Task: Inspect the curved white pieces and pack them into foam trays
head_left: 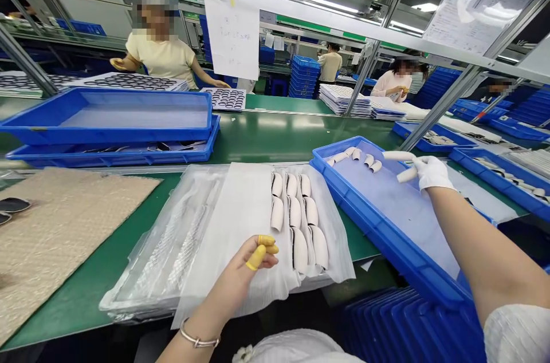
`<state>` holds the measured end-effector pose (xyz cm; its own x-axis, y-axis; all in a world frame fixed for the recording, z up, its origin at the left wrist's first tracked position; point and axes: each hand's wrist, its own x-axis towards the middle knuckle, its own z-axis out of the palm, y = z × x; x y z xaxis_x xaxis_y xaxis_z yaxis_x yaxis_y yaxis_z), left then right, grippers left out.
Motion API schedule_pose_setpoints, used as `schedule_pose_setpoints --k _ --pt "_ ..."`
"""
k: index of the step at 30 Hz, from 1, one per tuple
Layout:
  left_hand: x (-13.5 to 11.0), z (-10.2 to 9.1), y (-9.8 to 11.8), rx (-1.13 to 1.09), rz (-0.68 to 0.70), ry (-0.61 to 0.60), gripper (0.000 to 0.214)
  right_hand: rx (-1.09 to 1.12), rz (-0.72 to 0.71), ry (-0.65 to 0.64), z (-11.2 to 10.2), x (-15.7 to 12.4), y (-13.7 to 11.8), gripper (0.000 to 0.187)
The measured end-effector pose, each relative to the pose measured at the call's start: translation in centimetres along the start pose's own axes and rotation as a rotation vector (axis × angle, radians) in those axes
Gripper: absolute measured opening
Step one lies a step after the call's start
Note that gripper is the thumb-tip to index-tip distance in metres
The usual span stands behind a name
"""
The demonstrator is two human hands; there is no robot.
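My right hand [433,173], in a white glove, is shut on cream curved pieces [399,155] above the blue tray [344,194]. Two of them stick out to the left of its fingers. Yellow finger covers sit on the fingertips of my left hand [253,257]. Its thumb and fingers are drawn together, with nothing visible between them. It hovers over white foam sheet [240,214] beside rows of similar cream pieces [294,211]. These stand in a clear plastic tray [141,271], separated by strips of white sheet. Several loose pieces [368,160] lie at the blue tray's far end.
Stacked blue trays [107,137] stand at the far left, behind a tan padded sheet [64,231]. More blue trays [387,328] are nested below the bench at right. A slanted metal post [442,105] rises at right. Co-workers [161,56] sit across the green bench [266,137].
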<state>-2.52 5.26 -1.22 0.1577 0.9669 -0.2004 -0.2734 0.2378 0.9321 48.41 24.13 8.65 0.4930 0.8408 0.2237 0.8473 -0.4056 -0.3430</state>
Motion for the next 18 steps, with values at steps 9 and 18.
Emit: schedule_pose_setpoints --k 9,18 --pt "-2.0 1.4 2.2 0.597 0.364 0.136 0.054 0.275 -0.761 -0.295 0.7 -17.8 -16.6 0.016" --pt "-1.9 0.6 0.9 0.551 0.179 0.203 0.039 0.613 -0.917 -0.520 3.9 -27.6 -20.1 0.017"
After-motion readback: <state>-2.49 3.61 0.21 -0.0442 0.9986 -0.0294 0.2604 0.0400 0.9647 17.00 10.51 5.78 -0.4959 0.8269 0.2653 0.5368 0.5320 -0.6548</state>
